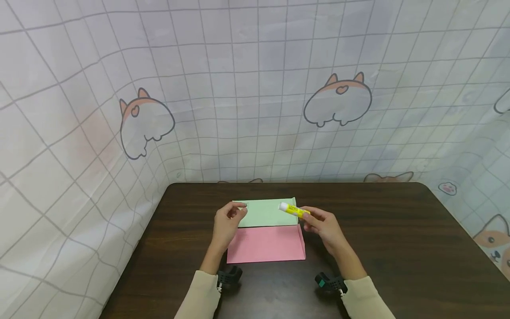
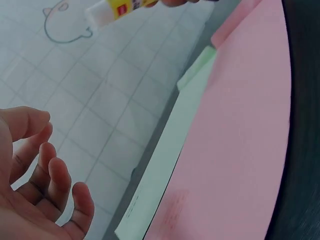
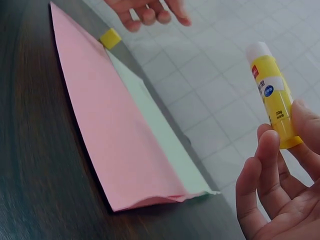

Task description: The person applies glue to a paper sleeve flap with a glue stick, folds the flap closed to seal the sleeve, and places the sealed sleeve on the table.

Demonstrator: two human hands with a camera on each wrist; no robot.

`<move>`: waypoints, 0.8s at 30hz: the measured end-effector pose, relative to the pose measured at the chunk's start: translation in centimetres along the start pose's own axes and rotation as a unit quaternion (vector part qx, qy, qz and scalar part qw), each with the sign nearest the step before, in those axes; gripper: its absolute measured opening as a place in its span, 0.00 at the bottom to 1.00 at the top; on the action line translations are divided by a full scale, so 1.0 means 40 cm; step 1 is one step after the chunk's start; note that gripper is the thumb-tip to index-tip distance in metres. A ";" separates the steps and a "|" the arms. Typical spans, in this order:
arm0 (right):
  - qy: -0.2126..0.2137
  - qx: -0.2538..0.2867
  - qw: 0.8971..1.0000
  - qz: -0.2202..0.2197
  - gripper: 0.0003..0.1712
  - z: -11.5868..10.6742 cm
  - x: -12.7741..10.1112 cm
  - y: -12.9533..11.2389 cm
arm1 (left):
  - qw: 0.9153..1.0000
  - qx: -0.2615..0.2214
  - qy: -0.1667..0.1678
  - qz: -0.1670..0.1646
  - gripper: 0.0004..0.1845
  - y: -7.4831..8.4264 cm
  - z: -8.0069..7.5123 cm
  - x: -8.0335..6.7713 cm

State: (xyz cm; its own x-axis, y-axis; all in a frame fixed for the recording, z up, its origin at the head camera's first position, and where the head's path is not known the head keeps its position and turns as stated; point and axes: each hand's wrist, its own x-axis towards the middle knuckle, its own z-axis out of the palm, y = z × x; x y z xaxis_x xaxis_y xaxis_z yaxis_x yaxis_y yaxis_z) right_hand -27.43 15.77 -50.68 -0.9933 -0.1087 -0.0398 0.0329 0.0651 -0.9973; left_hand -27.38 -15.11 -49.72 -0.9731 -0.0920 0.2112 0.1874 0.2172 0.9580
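My right hand [image 1: 324, 226] pinches a yellow glue stick [image 1: 294, 210] by its base, the uncapped white tip pointing up and left over the green paper's right end. In the right wrist view the glue stick [image 3: 270, 92] stands upright between thumb and fingers [image 3: 265, 165]. A green paper [image 1: 264, 213] lies on the dark table [image 1: 398, 230], with a pink paper [image 1: 264, 244] overlapping its near edge. My left hand [image 1: 228, 221] hovers at the green paper's left end, fingers [image 2: 50, 180] loosely curled and holding nothing. A yellow cap [image 3: 110, 38] lies by the papers' far end under that hand.
A white grid-patterned cloth with cartoon dog prints [image 1: 338, 99] hangs behind and to both sides of the table. Black wrist mounts [image 1: 229, 275] sit on both sleeves. Bare dark tabletop extends to the left and right of the papers.
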 end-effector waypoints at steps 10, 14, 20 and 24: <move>-0.015 -0.001 1.000 -0.010 0.27 0.018 -0.012 -0.017 | 0.998 -0.037 -0.047 0.000 0.09 0.014 0.049 -0.016; -0.018 0.004 1.000 -0.008 0.26 0.027 -0.014 -0.022 | 0.997 -0.043 -0.063 0.004 0.10 0.014 0.063 -0.020; -0.034 0.003 0.999 -0.012 0.25 0.043 -0.020 -0.027 | 0.992 -0.058 -0.109 -0.005 0.17 0.015 0.086 -0.030; -0.046 0.005 0.999 -0.015 0.25 0.055 -0.022 -0.029 | 0.990 -0.075 -0.120 -0.014 0.19 0.021 0.095 -0.036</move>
State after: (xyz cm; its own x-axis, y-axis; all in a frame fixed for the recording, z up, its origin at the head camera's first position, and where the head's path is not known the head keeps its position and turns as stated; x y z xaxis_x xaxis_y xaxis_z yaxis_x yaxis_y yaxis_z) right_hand -26.36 13.61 -49.62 -0.9795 -0.2008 -0.0146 0.0044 0.0513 -0.9987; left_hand -26.33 -11.11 -49.95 -0.9787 0.1414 0.1488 0.1597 0.0689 0.9848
